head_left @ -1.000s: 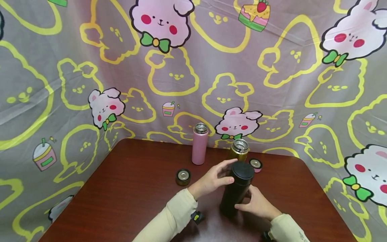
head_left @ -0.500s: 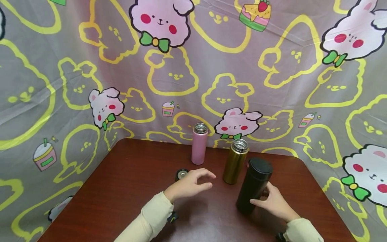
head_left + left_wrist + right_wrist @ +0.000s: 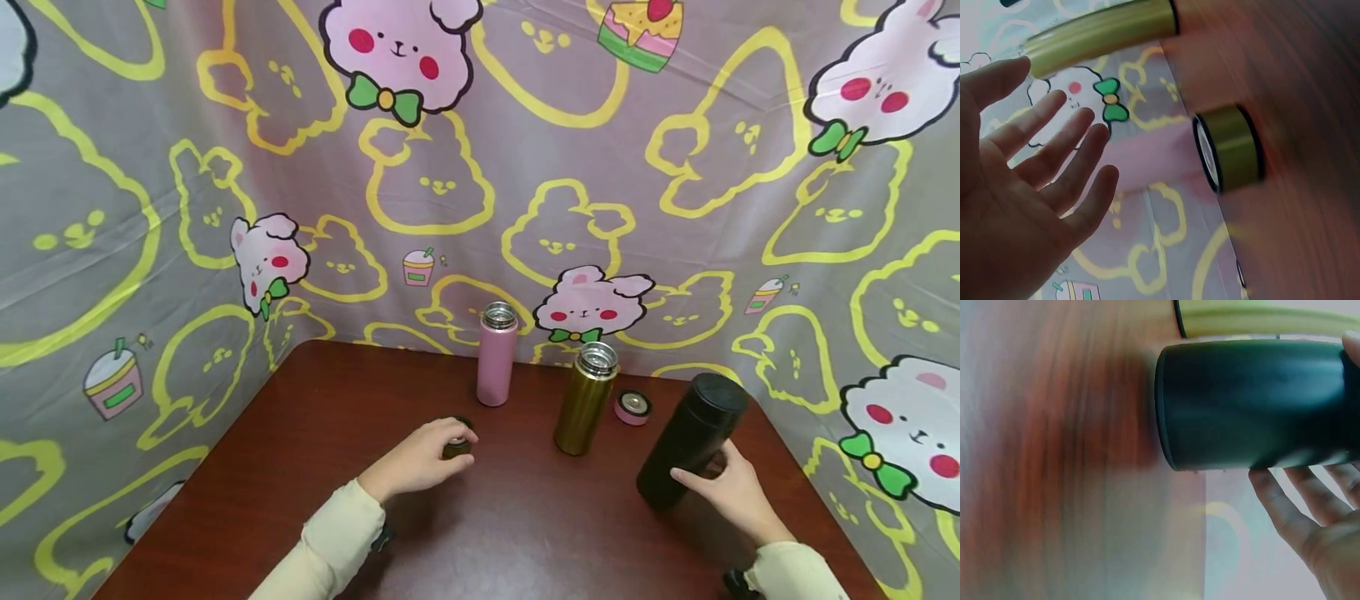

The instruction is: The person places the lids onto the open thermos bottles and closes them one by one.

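My right hand (image 3: pixel 738 496) holds a black thermos (image 3: pixel 690 442) with its lid on, thumb on the near side and fingers round the far right. In the right wrist view the thermos (image 3: pixel 1247 406) fills much of the picture; whether its base touches the table cannot be told. My left hand (image 3: pixel 420 457) hovers by a gold-sided cap (image 3: pixel 456 450), partly hidden behind its fingers. The left wrist view shows those fingers spread, apart from the cap (image 3: pixel 1235 150). An uncapped gold thermos (image 3: pixel 583 408) stands between the hands.
An uncapped pink thermos (image 3: pixel 496 362) stands at the back of the brown table (image 3: pixel 337 392). Right of the gold thermos lies a pink-sided cap (image 3: pixel 632 407), inner side up. A patterned cloth (image 3: pixel 442 192) hangs around the table's back and sides.
My left hand has let go of the black thermos and moved left to the gold-sided cap. The right hand has carried the thermos rightward, away from the gold one, uncovering the pink-sided cap.
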`<action>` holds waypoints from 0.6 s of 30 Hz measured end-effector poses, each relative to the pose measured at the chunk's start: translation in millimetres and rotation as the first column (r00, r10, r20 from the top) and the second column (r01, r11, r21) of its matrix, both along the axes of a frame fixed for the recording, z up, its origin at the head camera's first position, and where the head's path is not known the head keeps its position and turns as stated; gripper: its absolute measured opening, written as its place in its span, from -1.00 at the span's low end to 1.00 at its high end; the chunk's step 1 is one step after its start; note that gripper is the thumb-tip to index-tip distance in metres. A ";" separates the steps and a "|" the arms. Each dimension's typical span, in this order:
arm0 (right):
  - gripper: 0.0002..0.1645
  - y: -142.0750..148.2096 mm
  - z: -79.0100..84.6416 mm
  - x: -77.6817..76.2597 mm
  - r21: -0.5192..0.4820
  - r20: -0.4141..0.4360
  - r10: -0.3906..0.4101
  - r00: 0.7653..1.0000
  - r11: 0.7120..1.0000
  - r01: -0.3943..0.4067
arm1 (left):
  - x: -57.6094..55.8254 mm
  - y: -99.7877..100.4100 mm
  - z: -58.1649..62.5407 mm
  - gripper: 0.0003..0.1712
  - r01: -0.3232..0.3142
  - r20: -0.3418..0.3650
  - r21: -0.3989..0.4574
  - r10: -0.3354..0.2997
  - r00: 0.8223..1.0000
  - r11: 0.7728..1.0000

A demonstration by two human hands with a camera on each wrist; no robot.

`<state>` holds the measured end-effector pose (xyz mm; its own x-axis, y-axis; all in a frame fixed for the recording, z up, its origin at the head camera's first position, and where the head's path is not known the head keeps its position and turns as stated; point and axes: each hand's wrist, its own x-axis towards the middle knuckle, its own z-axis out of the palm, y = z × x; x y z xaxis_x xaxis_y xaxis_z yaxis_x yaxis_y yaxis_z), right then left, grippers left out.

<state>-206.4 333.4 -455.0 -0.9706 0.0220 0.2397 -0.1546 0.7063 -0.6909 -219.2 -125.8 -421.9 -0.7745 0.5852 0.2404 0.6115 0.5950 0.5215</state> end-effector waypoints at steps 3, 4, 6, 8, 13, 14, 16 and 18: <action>-0.24 8.0 1.3 -1.3 0.017 -0.017 -0.030 0.999 0.999 0.031 | -0.4 -7.9 -2.7 -0.70 -0.032 -0.024 -0.055 0.031 0.999 0.998; -0.24 10.1 1.6 -1.9 0.020 -0.020 -0.040 0.999 0.999 0.041 | -0.2 -10.5 -3.7 -0.68 -0.044 -0.035 -0.075 0.041 0.999 0.996; -0.23 13.7 1.6 -2.8 0.013 -0.015 -0.049 0.999 0.999 0.049 | 0.1 -14.8 -5.2 -0.65 -0.066 -0.054 -0.107 0.060 0.997 0.992; -0.22 16.4 1.0 -3.7 0.003 -0.009 -0.060 0.998 0.998 0.060 | 0.2 -18.2 -6.8 -0.65 -0.079 -0.066 -0.123 0.072 0.995 0.989; -0.19 20.5 -2.3 -7.7 -0.014 -0.007 -0.094 0.996 0.996 0.094 | 0.7 -23.5 -9.4 -0.69 -0.113 -0.081 -0.149 0.102 0.991 0.982; -0.18 21.1 -3.1 -8.3 -0.016 -0.009 -0.098 0.995 0.995 0.098 | 1.1 -24.3 -9.7 -0.69 -0.118 -0.081 -0.157 0.107 0.991 0.981; -0.17 22.0 -4.4 -9.8 -0.017 -0.016 -0.100 0.995 0.995 0.100 | 1.3 -25.9 -11.0 -0.70 -0.123 -0.088 -0.170 0.110 0.990 0.978; -0.17 22.6 -5.3 -11.6 -0.016 -0.025 -0.095 0.995 0.995 0.095 | 1.6 -27.4 -12.1 -0.71 -0.126 -0.093 -0.178 0.111 0.989 0.976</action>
<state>-218.0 356.1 -460.3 -0.9574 0.1172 0.2638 -0.1055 0.7087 -0.6976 -217.6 -153.2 -434.0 -0.8232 0.5301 0.2031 0.5668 0.7469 0.3477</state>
